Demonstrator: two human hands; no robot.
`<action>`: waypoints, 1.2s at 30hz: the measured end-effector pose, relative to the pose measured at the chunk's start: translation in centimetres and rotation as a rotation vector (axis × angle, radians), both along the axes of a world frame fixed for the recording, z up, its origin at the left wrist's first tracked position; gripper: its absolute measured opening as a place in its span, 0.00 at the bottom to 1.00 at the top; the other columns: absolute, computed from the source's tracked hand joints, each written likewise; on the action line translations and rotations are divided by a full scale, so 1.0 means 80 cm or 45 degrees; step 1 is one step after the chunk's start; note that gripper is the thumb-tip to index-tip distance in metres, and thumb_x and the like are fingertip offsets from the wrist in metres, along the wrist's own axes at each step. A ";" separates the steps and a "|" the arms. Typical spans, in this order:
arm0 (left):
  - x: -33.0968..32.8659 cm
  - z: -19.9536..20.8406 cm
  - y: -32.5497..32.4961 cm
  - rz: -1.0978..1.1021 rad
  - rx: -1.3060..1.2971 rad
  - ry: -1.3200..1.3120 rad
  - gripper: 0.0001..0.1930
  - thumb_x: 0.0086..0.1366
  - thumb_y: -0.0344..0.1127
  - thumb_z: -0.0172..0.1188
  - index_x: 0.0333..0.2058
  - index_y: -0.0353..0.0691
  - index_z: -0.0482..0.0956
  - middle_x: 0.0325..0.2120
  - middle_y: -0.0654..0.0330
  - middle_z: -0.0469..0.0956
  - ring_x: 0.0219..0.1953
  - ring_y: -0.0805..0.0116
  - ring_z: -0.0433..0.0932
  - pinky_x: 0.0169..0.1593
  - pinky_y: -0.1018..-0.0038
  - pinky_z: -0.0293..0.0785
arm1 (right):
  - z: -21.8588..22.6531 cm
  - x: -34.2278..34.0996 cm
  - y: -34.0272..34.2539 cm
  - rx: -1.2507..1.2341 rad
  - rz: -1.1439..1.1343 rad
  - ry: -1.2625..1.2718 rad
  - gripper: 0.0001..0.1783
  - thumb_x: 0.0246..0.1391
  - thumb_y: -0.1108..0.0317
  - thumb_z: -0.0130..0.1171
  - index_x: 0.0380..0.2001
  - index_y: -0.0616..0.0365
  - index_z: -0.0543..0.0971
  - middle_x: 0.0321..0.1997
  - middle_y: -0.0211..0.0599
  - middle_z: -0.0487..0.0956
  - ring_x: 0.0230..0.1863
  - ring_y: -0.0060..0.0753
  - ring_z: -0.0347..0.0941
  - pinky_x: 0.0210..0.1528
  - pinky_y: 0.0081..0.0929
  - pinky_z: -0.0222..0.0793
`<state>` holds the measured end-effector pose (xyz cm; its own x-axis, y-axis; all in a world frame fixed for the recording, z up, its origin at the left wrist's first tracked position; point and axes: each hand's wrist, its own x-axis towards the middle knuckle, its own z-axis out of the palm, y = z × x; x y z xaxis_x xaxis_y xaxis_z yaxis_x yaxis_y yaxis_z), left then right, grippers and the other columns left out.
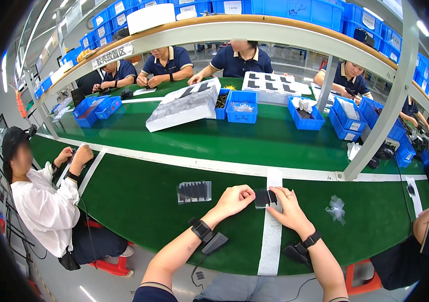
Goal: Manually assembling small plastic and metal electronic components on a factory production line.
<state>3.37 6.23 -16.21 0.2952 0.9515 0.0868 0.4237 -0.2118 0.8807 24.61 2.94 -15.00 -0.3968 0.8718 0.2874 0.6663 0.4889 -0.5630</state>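
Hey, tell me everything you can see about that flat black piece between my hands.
The flat black piece is small and dark, made up of narrow sections side by side, with a pale line between some of them. Clear, shiny film, probably plastic, shows at its edges. It overlaps the white strip on the green tabletop. Your left hand has its fingertips at the left edge; your right hand covers part of the right side.

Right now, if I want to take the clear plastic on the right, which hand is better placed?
Probably the right hand: it is nearer the clear plastic, while the left hand is farther away, at the dark sheet's left end.
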 end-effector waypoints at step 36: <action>0.000 0.017 -0.018 -0.061 0.705 0.528 0.13 0.55 0.35 0.59 0.39 0.38 0.75 0.46 0.51 0.67 0.51 0.53 0.66 0.55 0.63 0.62 | -0.004 -0.006 0.005 0.284 -0.085 0.262 0.07 0.43 0.75 0.56 0.30 0.56 0.77 0.33 0.37 0.77 0.49 0.45 0.68 0.58 0.46 0.56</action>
<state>3.36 4.81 -14.87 0.4497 0.7847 0.4266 0.6807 -0.6103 0.4051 24.12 3.33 -15.31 -0.2541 0.8002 0.5433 0.5841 0.5747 -0.5732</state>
